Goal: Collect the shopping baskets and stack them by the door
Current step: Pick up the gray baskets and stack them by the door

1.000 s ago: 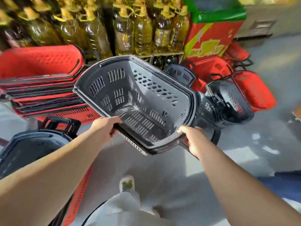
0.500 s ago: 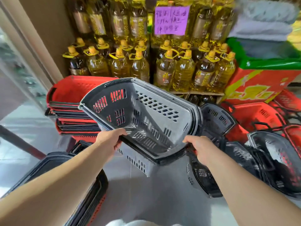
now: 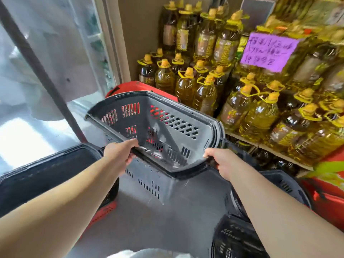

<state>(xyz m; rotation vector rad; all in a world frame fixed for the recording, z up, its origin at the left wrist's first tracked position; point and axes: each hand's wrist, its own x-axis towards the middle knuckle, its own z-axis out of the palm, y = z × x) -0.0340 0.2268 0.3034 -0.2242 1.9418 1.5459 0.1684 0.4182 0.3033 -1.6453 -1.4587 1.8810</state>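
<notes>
Both hands are clamped on the near rim of a grey shopping basket [image 3: 167, 127]: the left hand [image 3: 121, 153] curls its fingers around the rim's left side, and the right hand [image 3: 219, 162] grips the right corner, thumb on top. That grey shopping basket hangs in the air, tipped so its open mouth faces the person, with its far edge in front of a stack of red baskets [image 3: 134, 85] that stands beside the glass door [image 3: 37, 53]. Layered rims on its right side suggest several grey baskets nested together, though the count cannot be told. Two more piles of dark baskets sit on the floor [image 3: 149, 220], one by the left forearm [image 3: 46, 175] and one by the right [image 3: 232, 237]. Tightly packed oil bottles [image 3: 186, 86] stand just right of the red baskets, under a purple sign [image 3: 268, 51]. Lowered at this tilt, the load would likely catch a corner on the red rim and jam instead of nesting, and a swing to the right could knock the nearest bottles. The piles near the feet look easy to trip over. Most of the red stack is hidden behind the grey basket, the fingertips disappear under the rim, the sign's handwriting is unreadable, and the right edge is blurred.
</notes>
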